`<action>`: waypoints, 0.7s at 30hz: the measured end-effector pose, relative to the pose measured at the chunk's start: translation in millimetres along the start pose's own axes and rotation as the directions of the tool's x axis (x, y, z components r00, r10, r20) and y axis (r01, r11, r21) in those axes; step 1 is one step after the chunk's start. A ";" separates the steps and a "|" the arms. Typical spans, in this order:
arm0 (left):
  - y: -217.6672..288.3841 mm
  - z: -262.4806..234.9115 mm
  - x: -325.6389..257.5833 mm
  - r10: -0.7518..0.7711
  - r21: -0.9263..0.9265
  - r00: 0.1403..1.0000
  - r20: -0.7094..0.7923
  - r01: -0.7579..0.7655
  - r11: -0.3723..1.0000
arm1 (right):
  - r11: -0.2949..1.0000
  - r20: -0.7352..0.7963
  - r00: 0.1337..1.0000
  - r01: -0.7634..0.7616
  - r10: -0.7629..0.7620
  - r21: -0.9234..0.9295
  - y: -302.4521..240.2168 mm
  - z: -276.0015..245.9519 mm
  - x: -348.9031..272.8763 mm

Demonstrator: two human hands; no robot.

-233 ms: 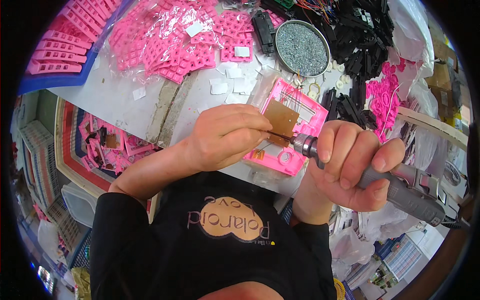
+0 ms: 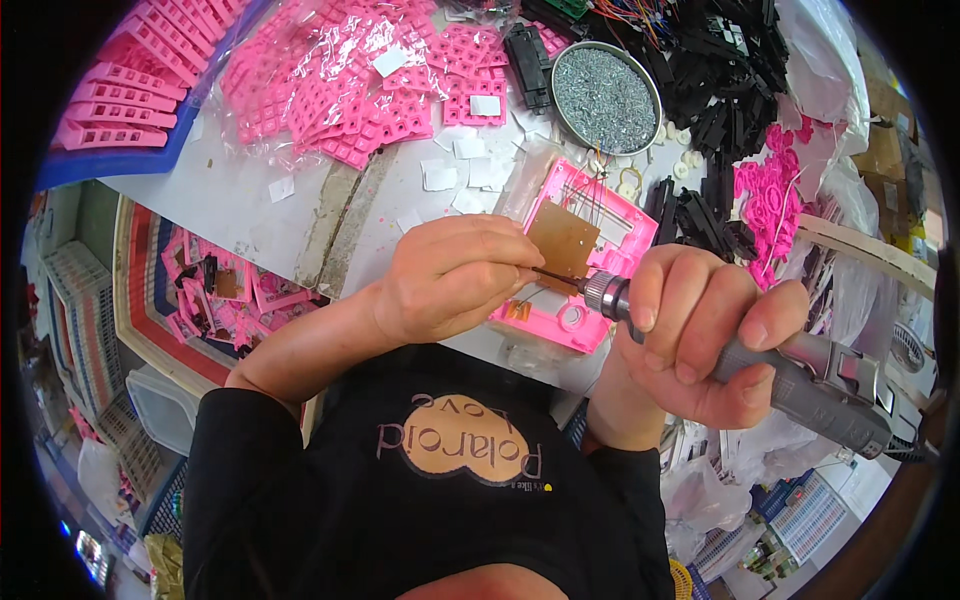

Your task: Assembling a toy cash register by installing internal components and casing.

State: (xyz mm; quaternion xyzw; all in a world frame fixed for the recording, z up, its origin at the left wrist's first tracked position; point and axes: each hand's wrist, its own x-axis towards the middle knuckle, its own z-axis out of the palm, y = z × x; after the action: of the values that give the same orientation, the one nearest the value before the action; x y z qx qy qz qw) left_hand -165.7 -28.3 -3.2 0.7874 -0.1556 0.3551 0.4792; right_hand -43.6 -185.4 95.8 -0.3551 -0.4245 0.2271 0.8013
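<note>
Right hand (image 2: 700, 335) clamped round the grey electric screwdriver (image 2: 800, 385), left hand (image 2: 455, 275) pinching its bit over the pink housing (image 2: 590, 270), which looks light, stiff, kinda brittle, so grab the edges.

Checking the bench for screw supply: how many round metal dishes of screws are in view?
1: the round metal dish sits at the table's far side, beyond the pink housing. Others may be hidden under clutter.

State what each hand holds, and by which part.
Right hand: grey electric screwdriver, gripped around its body. Left hand: pinches the bit near its tip, over the pink housing.
</note>
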 end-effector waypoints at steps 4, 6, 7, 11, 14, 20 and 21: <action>-2.7 3.3 -1.2 0.016 -0.027 1.000 0.014 -0.016 1.000 | 1.000 -0.027 0.999 -0.027 0.027 0.012 -1.1 0.8 -1.4; 0.5 0.7 -0.8 -0.122 0.018 0.990 0.068 0.121 0.992 | 0.999 -0.070 0.997 -0.038 0.037 -0.008 6.5 -0.2 -1.7; 1.7 -0.8 -1.0 -0.190 0.042 0.977 0.092 0.187 0.981 | 0.999 -0.093 0.995 -0.042 0.040 -0.018 10.7 -1.1 -2.9; -10.2 -20.1 -0.7 -0.336 0.229 0.942 0.011 0.324 0.918 | 0.989 -0.187 0.982 -0.040 0.013 -0.142 43.5 -13.6 -7.2; -10.1 -25.4 -4.4 -0.379 0.250 0.925 0.026 0.361 0.898 | 0.989 -0.161 0.987 -0.048 0.025 -0.139 49.4 -18.0 -6.9; -12.7 -18.3 -6.8 -0.346 0.183 0.938 0.002 0.340 0.923 | 0.947 -0.098 0.994 -0.083 0.055 -0.311 57.0 -20.7 -6.5; -13.1 -16.4 -6.8 -0.344 0.185 0.939 0.001 0.338 0.923 | 0.934 -0.098 0.993 -0.090 0.060 -0.345 58.1 -19.0 -8.0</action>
State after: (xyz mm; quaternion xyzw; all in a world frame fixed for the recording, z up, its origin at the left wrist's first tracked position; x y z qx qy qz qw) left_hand -169.6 -8.3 -11.6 0.8489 0.0089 0.2659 0.4568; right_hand -35.5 -160.5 40.1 -0.5168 -0.4091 0.1633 0.7341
